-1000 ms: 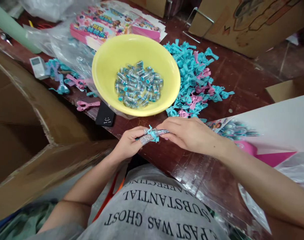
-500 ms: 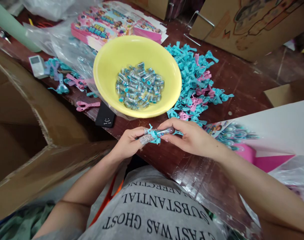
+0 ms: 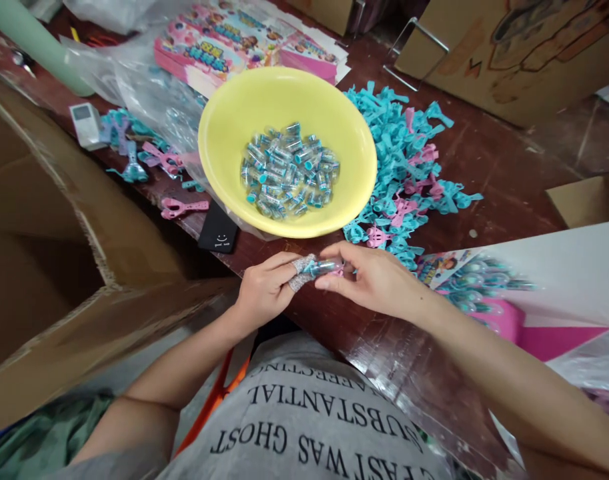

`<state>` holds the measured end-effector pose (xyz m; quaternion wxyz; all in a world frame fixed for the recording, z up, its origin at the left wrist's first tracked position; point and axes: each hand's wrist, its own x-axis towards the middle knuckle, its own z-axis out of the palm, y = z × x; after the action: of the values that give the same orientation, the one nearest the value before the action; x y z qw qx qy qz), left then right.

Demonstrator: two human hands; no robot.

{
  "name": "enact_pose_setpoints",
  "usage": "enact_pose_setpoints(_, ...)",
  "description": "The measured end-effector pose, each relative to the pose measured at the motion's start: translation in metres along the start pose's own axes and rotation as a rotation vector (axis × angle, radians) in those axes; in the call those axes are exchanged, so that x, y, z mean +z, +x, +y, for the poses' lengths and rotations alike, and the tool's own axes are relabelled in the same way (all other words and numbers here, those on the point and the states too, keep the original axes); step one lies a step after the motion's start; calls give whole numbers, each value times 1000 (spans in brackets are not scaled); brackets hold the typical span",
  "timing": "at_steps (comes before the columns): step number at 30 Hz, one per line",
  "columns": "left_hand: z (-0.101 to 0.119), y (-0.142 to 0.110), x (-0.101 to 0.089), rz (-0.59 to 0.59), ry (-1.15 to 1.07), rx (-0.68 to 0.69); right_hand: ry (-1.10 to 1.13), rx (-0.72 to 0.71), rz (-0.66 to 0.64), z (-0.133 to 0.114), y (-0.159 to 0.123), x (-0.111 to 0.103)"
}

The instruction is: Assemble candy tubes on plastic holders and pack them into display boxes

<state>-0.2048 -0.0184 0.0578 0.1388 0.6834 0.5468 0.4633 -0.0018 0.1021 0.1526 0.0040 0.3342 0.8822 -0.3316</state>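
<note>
across a glossy dark-red table point(image 3: 309, 320) edged by cardboard boxes point(image 3: 484, 63), nearside of a yellow bowl point(image 3: 224, 147), the left hand point(image 3: 264, 288) pinches a clear tube point(image 3: 328, 266) by its teal end; the right hand point(image 3: 379, 277) curls about its tip, contact unclear. upside-down shirt point(image 3: 329, 427) lettering reads "substantial", "past was ghost".

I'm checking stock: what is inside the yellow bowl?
Small clear tubes, several showing turquoise ends, lie heaped in the yellow bowl. What lies beneath the top ones is covered.
</note>
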Motion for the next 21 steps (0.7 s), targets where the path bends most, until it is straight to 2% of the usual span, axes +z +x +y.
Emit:
enact_pose_setpoints(4,-2,-5,-6,44,65,-15,-80,-41,-16,-11,6,-9)
enact_pose_setpoints(7,0,-10,-13,73,31,-87,-205,-13,-76,-19,30,-22)
enact_pose_setpoints(9,3,-11,-17,69,-92,-220,-286,-45,-13,-20,58,-30)
enact_pose_setpoints(11,6,-12,-17,54,-295,-418,-416,-84,32,-18,95,-33)
enact_pose_setpoints(12,7,-13,-16,45,-414,-523,-505,-88,-6,-16,113,-31)
enact_pose_setpoints(14,11,-13,-11,47,-623,-697,-666,-61,-168,-13,147,-23)
enact_pose_setpoints(16,15,-11,-5,82,-746,-795,-742,-35,-280,-10,169,-13)
enact_pose_setpoints(18,20,-9,0,115,-786,-847,-724,-51,-248,-7,172,-11)
enact_pose_setpoints(21,24,-4,4,119,-844,-902,-505,-193,-17,-1,137,-25)
